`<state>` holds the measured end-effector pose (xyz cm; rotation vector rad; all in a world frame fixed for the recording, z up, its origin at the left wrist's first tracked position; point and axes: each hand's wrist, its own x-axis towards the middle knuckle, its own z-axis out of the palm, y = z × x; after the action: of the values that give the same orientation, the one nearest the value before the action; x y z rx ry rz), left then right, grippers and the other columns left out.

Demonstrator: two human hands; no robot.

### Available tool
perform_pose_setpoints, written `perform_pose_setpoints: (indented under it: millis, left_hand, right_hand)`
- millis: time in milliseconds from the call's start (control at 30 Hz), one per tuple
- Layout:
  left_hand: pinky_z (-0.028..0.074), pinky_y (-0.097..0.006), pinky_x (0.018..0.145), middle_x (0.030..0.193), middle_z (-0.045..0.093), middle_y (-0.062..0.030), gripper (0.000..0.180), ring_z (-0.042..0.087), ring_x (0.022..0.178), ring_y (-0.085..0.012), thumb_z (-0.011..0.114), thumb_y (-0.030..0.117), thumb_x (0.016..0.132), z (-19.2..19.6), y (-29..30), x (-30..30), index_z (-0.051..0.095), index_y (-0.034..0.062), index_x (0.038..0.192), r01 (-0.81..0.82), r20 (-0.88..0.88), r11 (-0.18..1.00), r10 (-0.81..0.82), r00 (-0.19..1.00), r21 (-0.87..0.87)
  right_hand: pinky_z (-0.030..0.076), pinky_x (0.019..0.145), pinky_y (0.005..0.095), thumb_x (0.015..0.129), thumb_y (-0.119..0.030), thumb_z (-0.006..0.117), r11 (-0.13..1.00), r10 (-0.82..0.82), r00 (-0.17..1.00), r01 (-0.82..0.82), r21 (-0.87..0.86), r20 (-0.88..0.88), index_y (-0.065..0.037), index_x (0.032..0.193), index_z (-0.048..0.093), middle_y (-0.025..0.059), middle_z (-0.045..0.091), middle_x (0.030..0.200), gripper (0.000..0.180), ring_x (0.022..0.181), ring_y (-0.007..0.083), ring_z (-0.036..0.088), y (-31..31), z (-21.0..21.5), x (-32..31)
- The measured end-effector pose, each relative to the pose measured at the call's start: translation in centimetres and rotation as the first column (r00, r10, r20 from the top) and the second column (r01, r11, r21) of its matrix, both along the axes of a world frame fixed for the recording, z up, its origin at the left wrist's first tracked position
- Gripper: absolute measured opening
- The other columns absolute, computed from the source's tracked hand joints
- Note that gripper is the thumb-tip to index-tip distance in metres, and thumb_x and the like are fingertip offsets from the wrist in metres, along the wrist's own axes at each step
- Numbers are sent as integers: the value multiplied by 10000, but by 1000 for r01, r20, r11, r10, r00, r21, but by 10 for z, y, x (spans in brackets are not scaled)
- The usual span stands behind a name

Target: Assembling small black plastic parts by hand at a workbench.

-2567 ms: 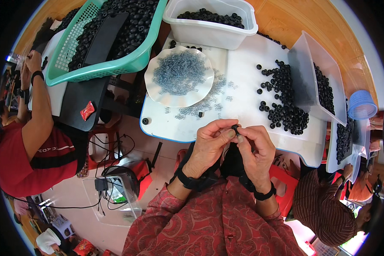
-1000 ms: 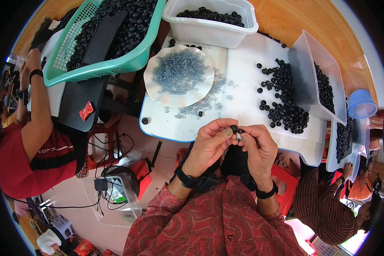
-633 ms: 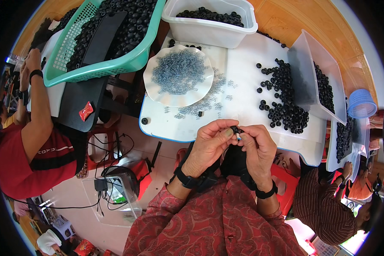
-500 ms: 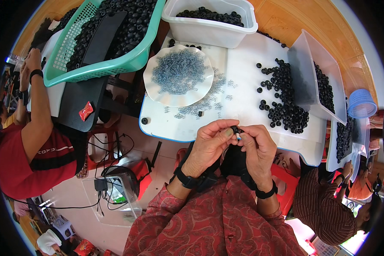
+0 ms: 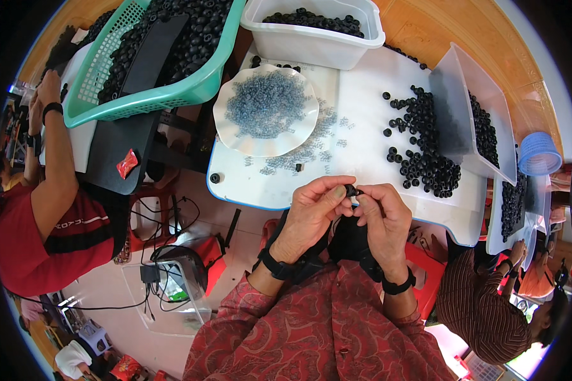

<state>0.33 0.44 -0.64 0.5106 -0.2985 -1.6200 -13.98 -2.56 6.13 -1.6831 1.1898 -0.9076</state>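
Note:
Both hands meet in front of my chest, just off the table's near edge. My left hand pinches a small round black piece between thumb and forefinger. Pressed against it from the other side, my right hand has its fingertips closed on a dark bit, mostly hidden by the fingers. Beyond them stands a white wavy-rimmed plate heaped with small metal coil springs. More springs lie scattered beside it. A spread of black ring-shaped pieces covers the table to the right.
A green basket of black pieces is at left, a white tub at the back. A tilted clear bin stands right, near a blue basket. Co-workers sit on both sides. Cables hang at lower left.
My fingers have shifted very slightly around the black piece, and my view has moved a touch. Otherwise both hands keep the same place and grip.

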Motion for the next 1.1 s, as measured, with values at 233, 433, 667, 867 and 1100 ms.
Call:
perform_pose_setpoints:
  millis: [233,433,667,867,1100]
  left_hand:
    - [559,-231,735,903,673,-69,270,639,785,-113,574,80,1007,-1,-2,0,626,-35,1246,3,-33,1000,-3,999,8]
    - [556,-239,740,905,670,-73,268,639,785,-116,563,94,1015,1,-1,0,625,-43,1237,11,-28,1000,-11,1000,21]
    - [556,-242,742,911,669,-72,274,639,791,-114,553,119,1025,-3,-4,0,624,-48,1231,23,-102,1000,-22,995,8]
    - [555,-236,742,905,666,-62,275,635,788,-108,560,122,1022,-2,-3,-1,627,-38,1235,19,-83,1000,-17,996,16]
    - [541,-247,754,909,658,-69,288,621,808,-117,550,114,1025,1,1,0,622,-44,1255,19,-16,1000,-19,1000,24]
  right_hand:
    - [512,571,209,969,3,595,999,-3,998,0,51,58,32,1061,657,62,621,908,115,699,83,621,-1,-1,2]
    - [520,579,208,976,-9,594,993,-18,995,5,121,100,38,1055,647,58,653,869,107,702,70,613,-1,-2,1]
    - [520,583,205,980,-21,595,987,-38,995,23,157,90,39,1050,645,52,655,853,105,693,67,607,-1,-3,1]
    - [508,574,207,976,-14,597,993,-24,996,14,119,83,39,1051,649,51,626,886,105,682,72,605,-1,-4,2]
    - [502,566,221,952,14,609,999,-11,1000,10,44,26,41,1041,653,65,618,881,103,668,87,612,0,-3,2]
